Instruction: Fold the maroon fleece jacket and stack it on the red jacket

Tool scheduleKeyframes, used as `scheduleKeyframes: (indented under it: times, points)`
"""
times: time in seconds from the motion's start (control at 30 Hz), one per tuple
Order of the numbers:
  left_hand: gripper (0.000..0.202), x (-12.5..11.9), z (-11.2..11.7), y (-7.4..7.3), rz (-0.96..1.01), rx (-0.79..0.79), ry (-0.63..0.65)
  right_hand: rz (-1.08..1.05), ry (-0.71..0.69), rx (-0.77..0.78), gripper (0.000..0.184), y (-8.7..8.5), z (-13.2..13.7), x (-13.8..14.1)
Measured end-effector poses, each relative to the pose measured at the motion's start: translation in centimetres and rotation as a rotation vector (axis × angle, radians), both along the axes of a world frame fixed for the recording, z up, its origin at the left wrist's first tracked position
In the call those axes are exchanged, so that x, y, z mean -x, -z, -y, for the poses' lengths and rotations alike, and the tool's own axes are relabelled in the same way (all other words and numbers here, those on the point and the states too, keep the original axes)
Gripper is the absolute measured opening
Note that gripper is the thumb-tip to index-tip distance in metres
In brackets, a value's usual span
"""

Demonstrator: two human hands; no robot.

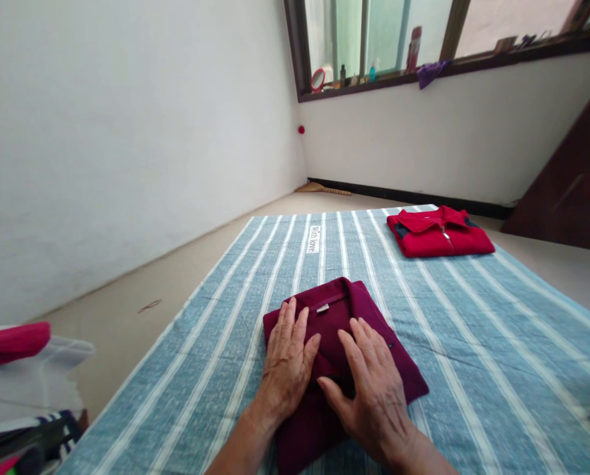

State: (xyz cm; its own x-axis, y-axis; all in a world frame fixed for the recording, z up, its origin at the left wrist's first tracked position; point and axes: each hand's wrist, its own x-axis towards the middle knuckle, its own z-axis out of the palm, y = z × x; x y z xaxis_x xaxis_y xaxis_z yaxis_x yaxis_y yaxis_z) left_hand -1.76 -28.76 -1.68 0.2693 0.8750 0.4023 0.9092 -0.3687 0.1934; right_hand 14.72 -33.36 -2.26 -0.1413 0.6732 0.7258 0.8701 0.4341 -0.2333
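A maroon collared shirt (pixel 332 330), folded into a compact shape, lies on the blue and white striped cloth (pixel 216 330) in front of me. Its collar points away from me, and a small pale label shows inside the neck. My left hand (pixel 290 359) rests flat on the shirt's left side, fingers stretched out. On the right side lies my right hand (pixel 374 389), its fingers extended and the thumb spread toward the middle. Part of the shirt's lower half is hidden under my hands and wrists.
A folded red zip-collar top (pixel 438 234) lies at the cloth's far right. Clothes (pixel 12 340) are heaped at the lower left. White walls stand left and ahead, with a broom (pixel 322 189) on the floor in the corner. Bottles (pixel 414 49) line the window sill.
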Motion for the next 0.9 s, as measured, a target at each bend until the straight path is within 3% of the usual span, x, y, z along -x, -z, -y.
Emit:
scheduleKeyframes:
  times: [0.17,0.33,0.43,0.7,0.9]
  points:
    - [0.048,0.0,-0.2,0.0,-0.029,0.017,-0.004,0.009,-0.006,-0.013,0.057,0.0,0.0,0.0]
    - [0.045,-0.5,1.4,-1.1,-0.062,-0.230,-0.005,0.001,-0.012,-0.034,0.057,0.2,0.0,-0.1]
    - [0.048,-0.8,3.1,-1.3,-0.075,-0.301,-0.031,-0.006,-0.015,-0.048,0.057,0.3,0.0,-0.2]
    - [0.050,-1.6,7.7,0.6,-0.153,-0.331,-0.029,-0.027,-0.031,-0.056,0.056,0.7,0.1,-0.3]
    - [0.053,-2.3,8.7,1.9,-0.192,-0.356,-0.040,-0.052,-0.051,-0.073,0.052,0.6,0.1,-0.4]
